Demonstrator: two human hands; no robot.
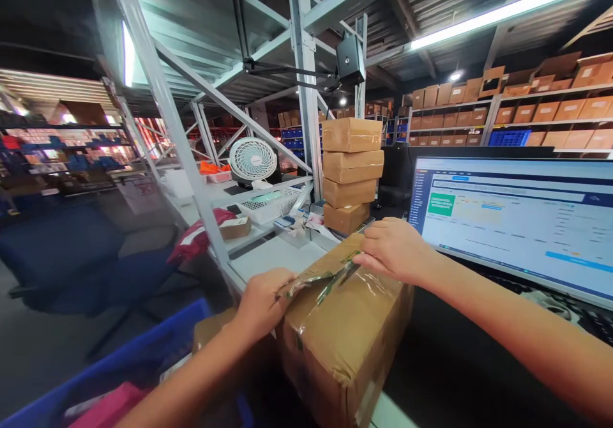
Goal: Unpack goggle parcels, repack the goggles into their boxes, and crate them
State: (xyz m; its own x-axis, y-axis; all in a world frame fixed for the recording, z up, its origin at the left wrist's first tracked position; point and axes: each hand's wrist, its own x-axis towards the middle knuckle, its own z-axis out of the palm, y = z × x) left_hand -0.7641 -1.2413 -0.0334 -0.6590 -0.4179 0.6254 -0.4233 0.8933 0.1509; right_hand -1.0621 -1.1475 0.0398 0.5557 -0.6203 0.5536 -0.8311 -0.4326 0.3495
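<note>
Two bare hands work at the top of one large carton [338, 342]; carton taken as landmark. Left hand [263, 300], at its left top edge: fingers curled, gripping the raised flap [328, 263], probably to keep the seam taut and apart. Right hand [395, 249], at its far top edge: closed, apparently on a dark blade-like tool [348, 273], mostly hidden; grip detail cannot be told. Clear tape [325, 294] with green print lies wrinkled along the seam between them.

Outward: blue crate [143, 348] left of and below carton, pink package [112, 405] inside. Monitor [507, 223] right of carton, likely placed for reading while working. Four small boxes [352, 167] beyond carton, stacked upright, presumably to save bench space. Fan [253, 158] farther beyond, to carton's left.
</note>
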